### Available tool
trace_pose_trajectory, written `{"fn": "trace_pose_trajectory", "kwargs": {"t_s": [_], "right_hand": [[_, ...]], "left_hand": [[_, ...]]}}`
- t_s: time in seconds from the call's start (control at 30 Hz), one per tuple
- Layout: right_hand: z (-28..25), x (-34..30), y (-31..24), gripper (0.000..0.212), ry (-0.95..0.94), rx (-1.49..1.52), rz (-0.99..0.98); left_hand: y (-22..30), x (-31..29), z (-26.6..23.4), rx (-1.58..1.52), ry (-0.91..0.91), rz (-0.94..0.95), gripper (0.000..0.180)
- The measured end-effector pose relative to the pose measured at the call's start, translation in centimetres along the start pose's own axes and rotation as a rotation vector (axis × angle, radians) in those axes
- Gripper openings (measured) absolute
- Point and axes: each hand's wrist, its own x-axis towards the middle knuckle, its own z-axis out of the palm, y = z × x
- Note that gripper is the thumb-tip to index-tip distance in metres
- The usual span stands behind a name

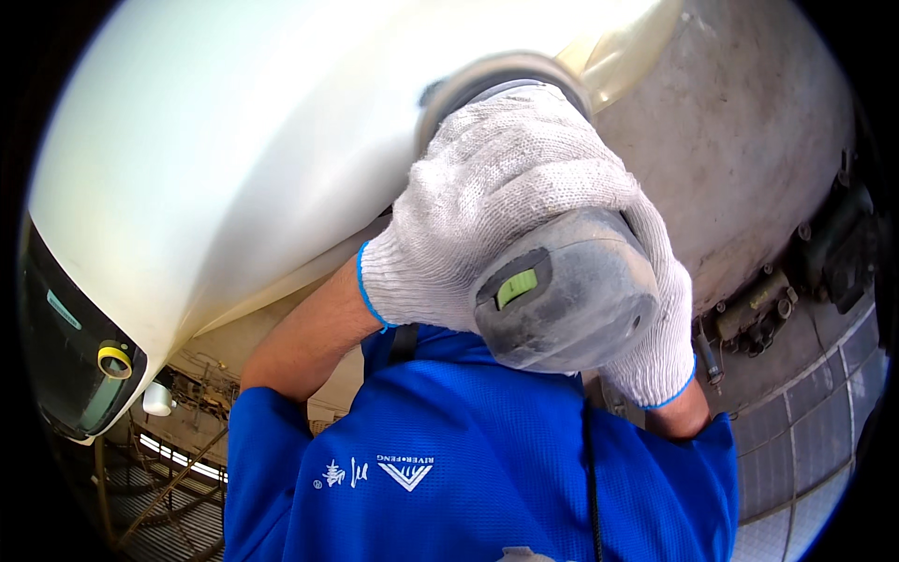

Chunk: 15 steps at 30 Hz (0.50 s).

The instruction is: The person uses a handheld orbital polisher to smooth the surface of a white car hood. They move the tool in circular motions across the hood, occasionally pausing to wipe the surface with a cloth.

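Both my hands wear white knitted gloves with blue cuffs and grip a grey power sander [576, 295] with a green switch. Across the head of the tool lies my left hand [496, 178], its fingers bent over the front. My right hand [663, 328] wraps the right side of the body; its fingers are largely hidden behind the tool. The round pad [501, 73] at the sander's far end looks smeared by motion. It meets the edge of a large, smooth, curved white panel [234, 112], though the exact contact is covered by my left hand.
A yellowish translucent flap [632, 56] adjoins the panel at upper right, before a stained grey surface [740, 131]. Dark machine parts [754, 309] sit at the right. At left is a black section with a yellow ring [114, 361]; metal framework [169, 487] lies below.
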Motion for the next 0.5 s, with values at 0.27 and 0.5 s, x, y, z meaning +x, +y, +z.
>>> {"fn": "trace_pose_trajectory", "kwargs": {"t_s": [0.27, 0.5], "right_hand": [[0.0, 0.4, -0.3, 0.074, -0.01, -0.188, -0.121], [-0.1, 0.9, -0.7, 0.086, 0.05, -0.407, -0.283]], "left_hand": [[-2.1, -3.6, 0.1, 0.03, -0.128, -0.069, 0.089], [0.5, -1.2, -2.3, 0.139, -0.127, -0.095, 0.089]]}}
